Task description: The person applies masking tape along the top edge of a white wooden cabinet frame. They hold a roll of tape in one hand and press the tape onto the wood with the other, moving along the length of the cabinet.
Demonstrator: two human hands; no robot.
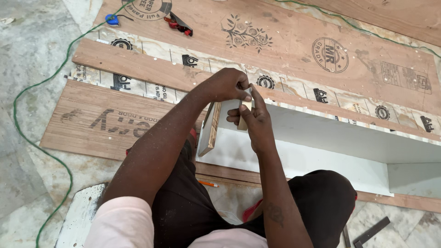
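So from my feed, biggest thing down there is the reddish-brown plywood sheet (294, 50) with round printed stamps, lying flat on the grey stone floor (27, 59) along the top of the view. Just below it there's a long white laminated L-shaped board (330, 138) that runs off to the right, with a short plywood end panel (210, 128) standing against its left end, striped edge facing up. A thin green cable (27, 133) loops around the left side of the floor. My left hand (227, 85) is curled over from above, fingertips pinched down on the top of a small pale wooden block (245, 112), and my right hand (255, 121) is wrapped around the same block from below, thumb and forefinger closed on it, so both are clamped tight on it. The block sits right over the white board's left end, just beside that end panel. Smaller stuff: a red-and-black hand tool (178, 25) up on the plywood, a blue tape measure (111, 19) near it, and an orange pencil (207, 183) by my knee.
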